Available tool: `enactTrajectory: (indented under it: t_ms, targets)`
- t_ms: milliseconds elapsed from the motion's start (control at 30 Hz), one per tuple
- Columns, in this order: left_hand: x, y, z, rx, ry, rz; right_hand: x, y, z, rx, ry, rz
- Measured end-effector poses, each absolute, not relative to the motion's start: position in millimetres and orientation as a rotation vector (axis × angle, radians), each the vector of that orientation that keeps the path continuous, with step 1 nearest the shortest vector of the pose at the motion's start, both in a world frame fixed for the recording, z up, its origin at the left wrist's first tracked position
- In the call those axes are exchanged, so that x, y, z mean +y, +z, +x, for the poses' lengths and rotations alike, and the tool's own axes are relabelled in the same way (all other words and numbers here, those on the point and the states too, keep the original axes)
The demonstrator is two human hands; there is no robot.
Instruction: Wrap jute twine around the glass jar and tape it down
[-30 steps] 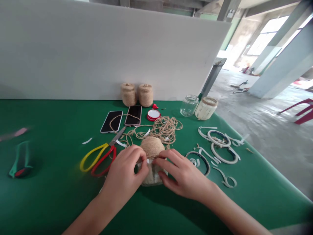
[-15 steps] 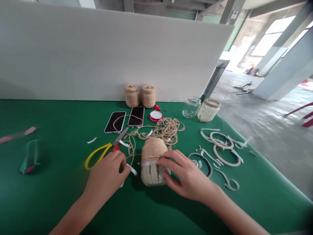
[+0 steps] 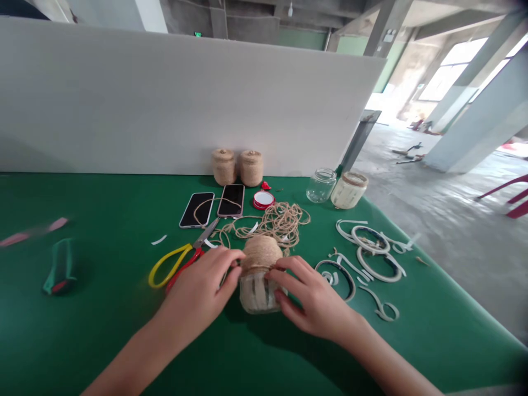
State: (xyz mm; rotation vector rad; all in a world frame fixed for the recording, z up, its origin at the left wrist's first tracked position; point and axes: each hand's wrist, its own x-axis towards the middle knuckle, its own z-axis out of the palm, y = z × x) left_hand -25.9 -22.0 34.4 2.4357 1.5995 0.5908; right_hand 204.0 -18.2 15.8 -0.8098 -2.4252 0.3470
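Observation:
A glass jar (image 3: 259, 294) lies in front of me, its far part wound with rows of brown jute twine (image 3: 262, 252) and its near part bare with pale strips along the glass. My right hand (image 3: 311, 294) grips the jar's right side, fingertips at the edge of the winding. At the left side of that same edge, my left hand (image 3: 210, 280) pinches the twine between thumb and forefinger; the strand is mostly hidden by the fingers. Loose twine (image 3: 284, 223) lies tangled just beyond the jar. Scissors (image 3: 177, 267) with yellow and red handles rest partly under my left hand.
Two twine-covered jars (image 3: 238, 168) stand against the white board (image 3: 185, 104). Two phones (image 3: 197, 210) and a red-rimmed tape roll (image 3: 263, 199) are nearer. A clear jar (image 3: 321, 185), a strip-covered jar (image 3: 350, 191) and tape rings (image 3: 373, 240) sit right, by the table edge.
My left hand has moved right, from beside the jar up against its left side. My right hand keeps its hold on the jar. The view has tilted up slightly.

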Motion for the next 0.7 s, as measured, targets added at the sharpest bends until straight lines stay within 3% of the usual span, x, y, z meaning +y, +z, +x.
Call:
enactTrajectory:
  t_ms: [700]
  targets:
    - [-16, 39, 2, 1.393, 0.603, 2.381, -15, 21, 205, -2.256, 0.674, -0.829]
